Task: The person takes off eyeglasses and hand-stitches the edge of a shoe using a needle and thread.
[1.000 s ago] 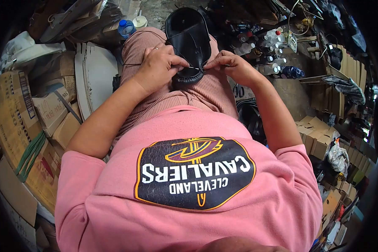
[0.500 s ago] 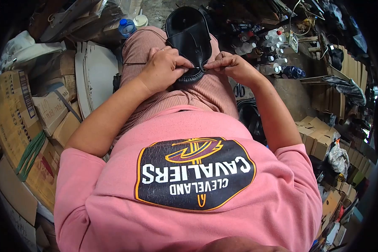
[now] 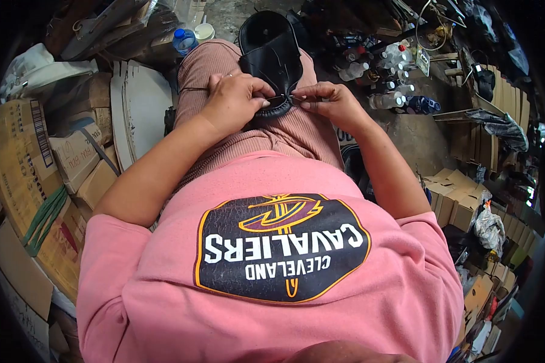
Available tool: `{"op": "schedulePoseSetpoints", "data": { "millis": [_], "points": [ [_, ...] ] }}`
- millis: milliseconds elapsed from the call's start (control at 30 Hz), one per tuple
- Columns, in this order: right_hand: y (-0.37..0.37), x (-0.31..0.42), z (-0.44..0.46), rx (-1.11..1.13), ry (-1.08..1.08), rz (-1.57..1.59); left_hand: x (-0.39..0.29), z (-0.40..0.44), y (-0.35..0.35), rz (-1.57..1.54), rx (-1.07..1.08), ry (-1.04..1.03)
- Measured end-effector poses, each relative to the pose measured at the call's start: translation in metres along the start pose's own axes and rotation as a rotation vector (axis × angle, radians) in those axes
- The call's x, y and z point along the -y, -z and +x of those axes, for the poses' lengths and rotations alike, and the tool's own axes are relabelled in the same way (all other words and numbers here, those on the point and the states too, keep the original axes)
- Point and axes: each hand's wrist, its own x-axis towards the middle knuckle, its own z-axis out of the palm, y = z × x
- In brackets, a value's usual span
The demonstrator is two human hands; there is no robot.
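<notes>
- We have the black shoe piece [image 3: 271, 57] lying lengthwise over our thighs, on the ribbed trousers [image 3: 203, 63], its gathered rim [image 3: 275, 112] nearest our belly.
- Our left hand [image 3: 229, 100] has thumb and fingertips pinched together on a thin strand [image 3: 277, 97] just above that rim; whether it is needle or thread is too small to tell.
- Our right hand [image 3: 336, 104] has its thumb and forefinger brought together at the other side, facing the left; what lies between them we cannot tell.
- To work well here, we would do best to grip close to the rim with the fingertips only, keeping both wrists low and level.
- Our legs make a soft support, so an even, gentle pull should suit better than a jerk, which could skew the gathers.
- A dark cord [image 3: 194, 89] crosses our left thigh; we should keep it untangled.
</notes>
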Motion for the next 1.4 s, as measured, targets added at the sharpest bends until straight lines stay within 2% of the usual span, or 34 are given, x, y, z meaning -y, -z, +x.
{"op": "schedulePoseSetpoints", "data": {
  "millis": [67,133,167,300,367,467,533,600,667,700,767,833,867,900,933,967,1033,1100,1133,1233,1267,1333,1400],
  "points": [
    [-0.001,-0.001,0.003,-0.007,-0.115,0.169,-0.003,0.004,-0.004,0.000,-0.026,0.026],
    [-0.003,-0.002,0.006,-0.028,-0.113,0.182,-0.007,0.009,-0.004,-0.094,0.072,0.178],
    [-0.003,-0.002,0.007,-0.048,-0.116,0.195,-0.008,0.011,-0.005,-0.091,0.068,0.176],
    [-0.004,0.005,0.012,-0.048,-0.144,0.174,-0.007,0.019,-0.014,-0.156,0.108,0.195],
    [-0.004,0.011,0.018,-0.047,-0.110,-0.008,-0.005,0.025,-0.013,-0.170,0.119,0.189],
    [0.002,0.020,0.028,0.005,-0.107,-0.190,-0.006,0.032,-0.006,-0.180,0.203,0.156],
    [0.005,0.019,0.032,0.044,-0.102,-0.220,-0.012,0.032,0.000,0.134,0.055,-0.122],
    [0.007,0.014,0.034,0.087,-0.092,-0.249,-0.012,0.033,0.009,0.141,0.103,-0.114],
    [0.016,0.006,0.030,0.108,-0.057,0.011,-0.007,0.029,0.018,0.151,0.154,-0.108],
    [0.019,0.005,0.025,0.107,-0.057,0.013,-0.003,0.024,0.023,0.161,0.162,-0.085],
    [0.024,0.003,0.013,0.033,-0.133,0.229,-0.002,0.018,0.024,0.168,0.174,-0.061],
    [0.022,-0.008,0.008,0.055,-0.112,0.264,-0.003,0.016,0.022,0.155,0.143,-0.054],
    [0.019,-0.005,0.003,-0.033,-0.050,0.114,-0.003,0.018,0.021,0.153,0.143,-0.053],
    [0.017,-0.003,-0.001,-0.120,0.015,-0.037,-0.004,0.022,0.021,0.007,0.221,0.023],
    [0.018,-0.009,-0.005,-0.119,0.015,-0.037,-0.006,0.025,0.021,-0.138,0.298,0.098],
    [0.022,-0.021,-0.011,-0.102,-0.023,0.019,-0.009,0.026,0.019,-0.138,0.298,0.096],
    [0.029,-0.021,-0.024,-0.087,-0.061,0.072,-0.012,0.028,0.013,-0.072,0.270,-0.033],
    [0.036,0.004,-0.038,0.003,-0.045,-0.091,-0.008,0.030,0.008,-0.014,0.270,-0.106],
    [0.041,0.006,-0.036,0.024,0.026,0.049,-0.007,0.031,0.006,0.043,0.269,-0.179],
    [0.054,0.015,-0.005,-0.229,0.179,-0.416,-0.009,0.032,0.003,0.086,0.254,-0.239],
    [0.060,0.005,0.006,-0.239,0.180,-0.419,-0.011,0.032,0.002,0.089,0.254,-0.250],
    [0.062,-0.017,0.026,-0.455,0.198,-0.897,-0.011,0.030,0.002,0.105,0.201,-0.243],
    [0.056,0.015,0.021,-0.391,0.297,-0.855,-0.009,0.032,0.006,0.122,0.203,-0.213]
  ]
}}
